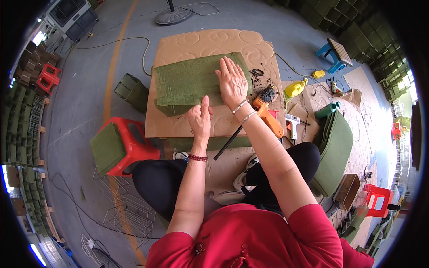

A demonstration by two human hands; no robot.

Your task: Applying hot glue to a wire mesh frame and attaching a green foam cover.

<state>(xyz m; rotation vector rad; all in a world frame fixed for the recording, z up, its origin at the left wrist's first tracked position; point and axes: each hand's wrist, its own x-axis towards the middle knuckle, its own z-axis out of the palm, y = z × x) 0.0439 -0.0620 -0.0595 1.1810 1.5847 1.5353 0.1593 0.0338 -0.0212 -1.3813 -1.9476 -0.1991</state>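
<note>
A green felt-like box (pixel 190 82) lies on its side on the cardboard-topped work surface (pixel 174 128). My right hand (pixel 233 85) rests flat across its right part, fingers straight and close together. At the near edge of the box, my left hand (pixel 199 119) is closed, its thumb pointing up over the edge and its curled fingers partly hidden. Just right of the box lie an orange tool with a dark bristly head (pixel 267 111) and dark scraps (pixel 263 80). A thin black rod (pixel 228 143) sticks out beneath my right forearm.
A white glue gun (pixel 292 125), a yellow bottle (pixel 295 88) and a green bottle (pixel 327 110) are at the right. Stacked green felt pieces (pixel 335 152) stand nearer. To the left are a red stool (pixel 136 145), a green open box (pixel 132 91) and wire frames (pixel 129 214).
</note>
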